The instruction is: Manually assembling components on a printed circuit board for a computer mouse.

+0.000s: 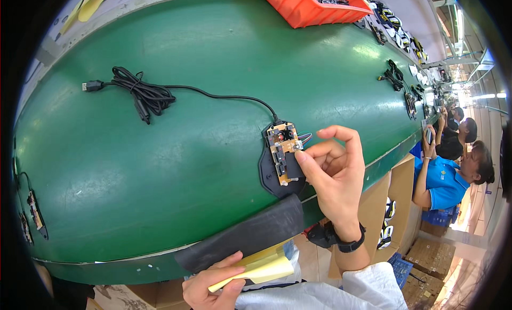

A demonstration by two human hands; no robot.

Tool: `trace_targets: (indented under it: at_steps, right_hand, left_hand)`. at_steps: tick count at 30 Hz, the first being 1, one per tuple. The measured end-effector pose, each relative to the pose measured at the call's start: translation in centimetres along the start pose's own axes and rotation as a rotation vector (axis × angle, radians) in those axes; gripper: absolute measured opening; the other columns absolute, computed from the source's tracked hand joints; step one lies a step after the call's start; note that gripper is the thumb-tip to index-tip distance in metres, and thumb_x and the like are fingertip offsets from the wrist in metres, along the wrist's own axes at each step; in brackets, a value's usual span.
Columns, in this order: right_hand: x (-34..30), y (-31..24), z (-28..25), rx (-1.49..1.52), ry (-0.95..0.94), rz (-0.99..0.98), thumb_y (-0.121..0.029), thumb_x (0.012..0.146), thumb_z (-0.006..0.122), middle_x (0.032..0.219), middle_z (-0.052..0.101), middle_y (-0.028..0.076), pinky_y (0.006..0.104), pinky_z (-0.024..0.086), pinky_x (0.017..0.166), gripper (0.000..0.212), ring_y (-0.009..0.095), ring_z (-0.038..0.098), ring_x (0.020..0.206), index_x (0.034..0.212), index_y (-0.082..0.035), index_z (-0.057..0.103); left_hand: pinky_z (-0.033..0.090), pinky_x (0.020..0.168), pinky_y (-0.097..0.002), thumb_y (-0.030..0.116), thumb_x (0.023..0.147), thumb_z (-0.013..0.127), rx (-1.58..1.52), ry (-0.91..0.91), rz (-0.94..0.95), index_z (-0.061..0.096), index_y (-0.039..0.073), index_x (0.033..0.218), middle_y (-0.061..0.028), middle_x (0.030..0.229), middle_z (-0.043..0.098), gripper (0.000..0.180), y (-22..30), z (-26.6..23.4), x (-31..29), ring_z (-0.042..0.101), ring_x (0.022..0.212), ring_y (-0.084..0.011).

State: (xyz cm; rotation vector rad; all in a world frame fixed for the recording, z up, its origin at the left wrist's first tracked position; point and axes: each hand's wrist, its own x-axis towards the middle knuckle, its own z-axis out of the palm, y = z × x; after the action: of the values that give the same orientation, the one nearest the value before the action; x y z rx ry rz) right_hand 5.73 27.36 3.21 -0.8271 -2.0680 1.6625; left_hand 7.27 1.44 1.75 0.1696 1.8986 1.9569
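Observation:
A black mouse base with a tan circuit board (281,150) lies on the green work surface near its front edge. My right hand (338,174) is at the board's right side, thumb and fingertips pinched at the upper corner of a small black square piece (294,166). That piece lies over the lower right of the board; whether it is stuck down I cannot tell. Thin coloured wires (305,138) loop beside my fingers. Below the front edge, my left hand (216,283) grips a folded yellow sheet (258,267) between thumb and fingers.
A black cable (224,97) runs from the board to a tied coil (141,91) with a plug. A dark mat (245,232) drapes over the front edge. An orange bin (325,11) stands at the back. More boards (36,211) lie far left. Co-workers (453,174) sit at right.

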Motion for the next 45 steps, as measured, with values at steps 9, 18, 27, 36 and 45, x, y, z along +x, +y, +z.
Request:
trace_targets:
  at_steps: [9,18,27,36,45]
  right_hand:
    - [0.2,0.3,-0.5,-0.025,0.012,-0.001,0.006,0.089,0.071,0.085,0.069,0.007,0.0188,0.048,0.062,0.041,0.006,0.064,0.071,0.12,-0.002,0.045]
    - [0.2,1.2,-0.2,-0.1,0.043,-0.122,0.006,0.089,0.072,0.086,0.07,0.007,0.019,0.048,0.06,0.041,0.005,0.063,0.07,0.12,-0.002,0.047]
    - [-0.5,0.9,0.3,-0.657,0.139,-0.427,0.0,0.082,0.079,0.081,0.064,0.004,0.0281,0.041,0.05,0.032,0.014,0.054,0.055,0.11,-0.006,0.064]
    - [-0.2,2.4,-1.6,-0.783,0.108,-0.704,-0.007,0.082,0.078,0.092,0.065,0.005,0.0376,0.046,0.069,0.025,0.025,0.062,0.077,0.104,-0.007,0.066]
    - [-4.4,2.6,-2.2,-0.787,-0.153,-0.514,-0.004,0.076,0.079,0.145,0.053,0.017,0.0487,0.044,0.111,0.064,0.038,0.053,0.133,0.137,-0.004,0.061]
  left_hand:
    - [0.053,0.095,-0.029,0.002,0.099,0.062,0.048,-0.282,-0.036,0.066,-0.005,0.113,-0.0231,0.122,0.069,0.016,1.3,-1.5,0.7,0.068,0.109,-0.023]
    - [0.052,0.095,-0.0286,0.002,0.1,0.061,0.03,-0.281,-0.026,0.064,-0.003,0.115,-0.0237,0.123,0.069,0.016,1.2,-1.6,0.7,0.068,0.108,-0.023]
    - [0.051,0.096,-0.0264,-0.005,0.1,0.057,-0.133,-0.264,-0.1,0.06,-0.003,0.118,-0.0236,0.129,0.065,0.019,0.3,-1.5,-0.2,0.066,0.109,-0.0194]
    - [0.049,0.097,-0.0256,-0.003,0.101,0.056,-0.077,-0.28,-0.064,0.06,-0.004,0.119,-0.0213,0.13,0.065,0.018,0.0,-2.1,-0.2,0.065,0.111,-0.0185]
    - [0.048,0.103,-0.0248,-0.003,0.101,0.055,-0.106,-0.252,-0.182,0.06,-0.004,0.119,-0.0213,0.132,0.062,0.019,0.0,-1.9,-0.1,0.063,0.119,-0.0209]
